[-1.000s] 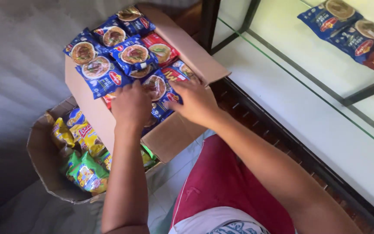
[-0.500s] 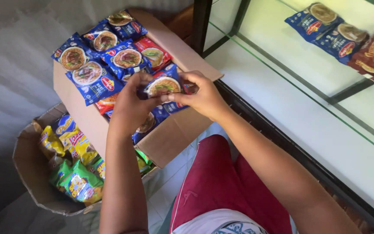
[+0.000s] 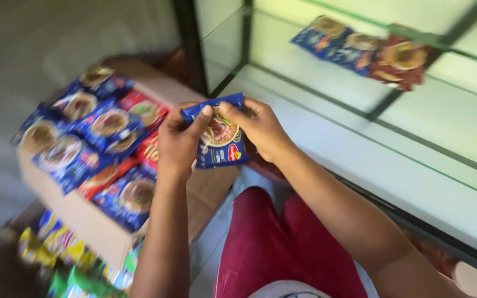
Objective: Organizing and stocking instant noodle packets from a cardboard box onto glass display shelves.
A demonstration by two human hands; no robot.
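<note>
Both the left hand (image 3: 179,144) and the right hand (image 3: 260,128) grip a blue plastic noodle packet (image 3: 220,138), fingers clenched on its top edge. The packet hangs just right of the open brown cardboard box (image 3: 92,232) filled with similar blue and red packets.

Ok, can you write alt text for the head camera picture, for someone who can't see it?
Two hands, left hand and right hand, hold a blue noodle packet above a cardboard box full of blue and red packets. More packets lie on a glass shelf to the right.
</note>
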